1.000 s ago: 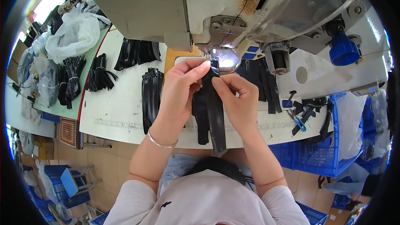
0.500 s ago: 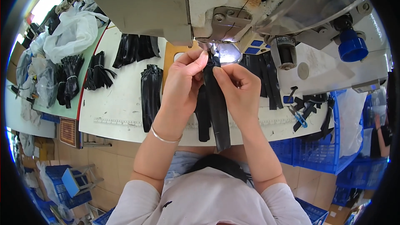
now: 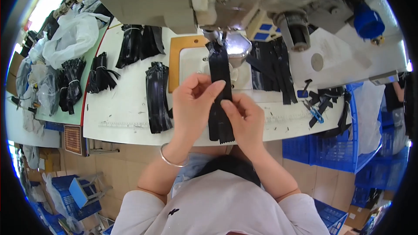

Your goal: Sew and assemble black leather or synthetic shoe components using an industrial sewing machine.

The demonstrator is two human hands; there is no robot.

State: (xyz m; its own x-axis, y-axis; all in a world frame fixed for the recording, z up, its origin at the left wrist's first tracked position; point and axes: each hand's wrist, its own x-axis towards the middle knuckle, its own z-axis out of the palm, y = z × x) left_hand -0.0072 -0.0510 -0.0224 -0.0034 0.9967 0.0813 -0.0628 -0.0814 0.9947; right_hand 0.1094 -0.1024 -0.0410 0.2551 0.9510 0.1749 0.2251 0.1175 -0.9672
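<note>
A black zipper (image 3: 220, 67) runs from under the needle area of the sewing machine (image 3: 224, 35) down toward the table's front edge. My left hand (image 3: 196, 102) pinches it from the left, thumb on top. Just below, my right hand (image 3: 244, 115) grips its right edge between thumb and fingers. Another black strip (image 3: 213, 126) lies partly beneath it, mostly hidden. The machine's lamp lights the zipper's far end.
Bundles of black zippers (image 3: 157, 100) lie left, with more strips (image 3: 265, 69) to the right. Blue-handled snips (image 3: 315, 112) rest near black scraps (image 3: 324, 102). A blue crate (image 3: 331, 152) stands beyond the table's right edge. White plastic bags (image 3: 74, 39) sit far left.
Both hands have slid down from beside the needle toward me along the zipper. Its upper part now shows uncovered under the machine. The view has shifted slightly.
</note>
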